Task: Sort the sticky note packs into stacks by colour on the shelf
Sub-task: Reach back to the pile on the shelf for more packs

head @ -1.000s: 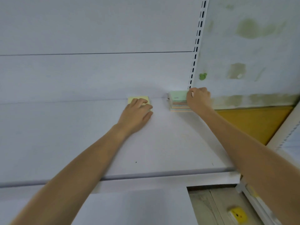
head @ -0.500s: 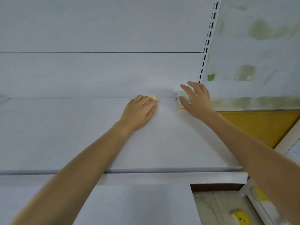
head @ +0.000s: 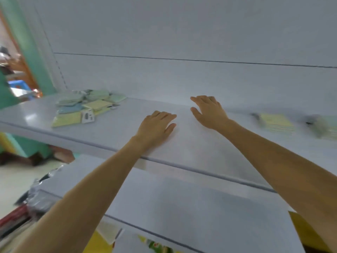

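Both hands hover empty over the middle of the white shelf (head: 191, 148). My left hand (head: 156, 126) is palm down with fingers loosely apart. My right hand (head: 208, 111) is a little further back, fingers spread. A loose pile of sticky note packs (head: 85, 105) in green, yellow and blue lies on the shelf at the left. A yellow stack (head: 276, 122) sits on the shelf to the right of my right hand. A blurred green-topped stack (head: 326, 127) sits at the far right edge.
The shelf's white back panel (head: 182, 42) rises behind my hands. A lower shelf (head: 182, 207) juts out below. Beyond the shelf's left end I see a green wall (head: 27, 52) and blurred clutter on the floor.
The view has swung left. Both hands let go of the yellow and green stacks and moved left over bare shelf. The loose pile has come into view.
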{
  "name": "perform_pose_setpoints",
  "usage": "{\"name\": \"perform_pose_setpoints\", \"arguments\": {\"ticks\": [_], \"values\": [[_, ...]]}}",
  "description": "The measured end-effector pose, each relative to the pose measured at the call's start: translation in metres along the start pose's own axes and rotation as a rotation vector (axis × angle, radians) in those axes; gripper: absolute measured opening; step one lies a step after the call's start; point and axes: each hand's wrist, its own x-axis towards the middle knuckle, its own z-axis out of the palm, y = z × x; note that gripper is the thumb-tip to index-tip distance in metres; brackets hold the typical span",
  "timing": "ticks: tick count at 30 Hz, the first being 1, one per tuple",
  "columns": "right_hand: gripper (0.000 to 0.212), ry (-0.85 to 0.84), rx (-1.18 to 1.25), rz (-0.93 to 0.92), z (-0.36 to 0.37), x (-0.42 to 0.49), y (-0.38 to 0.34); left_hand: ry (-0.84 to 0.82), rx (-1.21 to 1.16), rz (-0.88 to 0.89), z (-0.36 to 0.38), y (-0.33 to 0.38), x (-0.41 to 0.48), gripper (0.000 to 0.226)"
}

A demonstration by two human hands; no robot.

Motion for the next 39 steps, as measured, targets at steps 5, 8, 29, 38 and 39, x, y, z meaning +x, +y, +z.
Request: {"name": "perform_pose_setpoints", "arguments": {"ticks": [5,8,29,38,39], "values": [[0.047,-0.083,0.059,-0.134,0.048,0.038,-0.109,-0.068,0.021,-0.152,-0.020,-0.104,-0.041,0.044],[0.047,-0.137,0.069,-0.196,0.070,0.071,-0.156,-0.082,0.058,-0.195,-0.032,-0.157,-0.052,0.044],[0.060,-0.202,0.426,0.101,0.162,0.296,-0.275,-0.084,-0.275,-0.778,-0.026,-0.430,0.023,0.062],[0.046,-0.172,0.699,0.296,0.160,0.304,-0.279,-0.119,-0.755,-0.732,-0.030,-0.471,0.037,0.059],[0.044,-0.155,0.701,0.305,0.157,0.303,-0.279,-0.117,-0.750,-0.706,-0.032,-0.473,0.037,0.055]]}}
